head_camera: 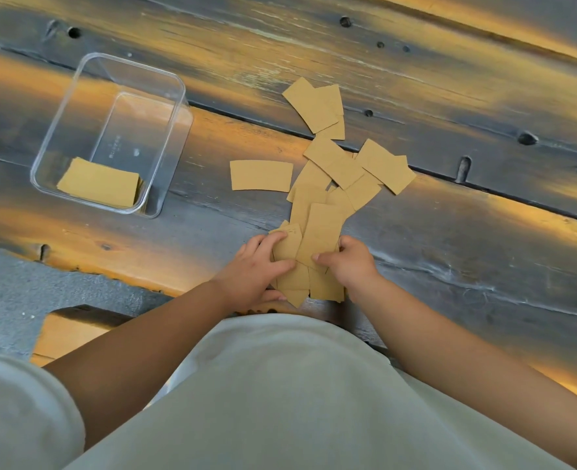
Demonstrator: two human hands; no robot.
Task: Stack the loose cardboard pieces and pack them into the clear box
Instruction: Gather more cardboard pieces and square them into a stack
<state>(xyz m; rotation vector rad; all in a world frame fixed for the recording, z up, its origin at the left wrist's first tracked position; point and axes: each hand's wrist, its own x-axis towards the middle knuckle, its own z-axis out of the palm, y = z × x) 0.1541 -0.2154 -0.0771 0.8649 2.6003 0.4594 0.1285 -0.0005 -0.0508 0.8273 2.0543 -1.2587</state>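
Several loose brown cardboard pieces (334,171) lie scattered over the middle of the wooden table. One piece (261,175) lies apart to the left of the heap. My left hand (253,269) and my right hand (351,262) press together on the near bunch of pieces (309,259) at the table's front edge, fingers curled around them from both sides. The clear box (175,96) stands at the left of the table. A neat stack of cardboard (98,184) lies in its near end.
The dark weathered table (449,249) has plank gaps, knots and holes. Its front edge runs just below my hands. A wooden bench or box (70,330) and grey floor (8,293) show at lower left.
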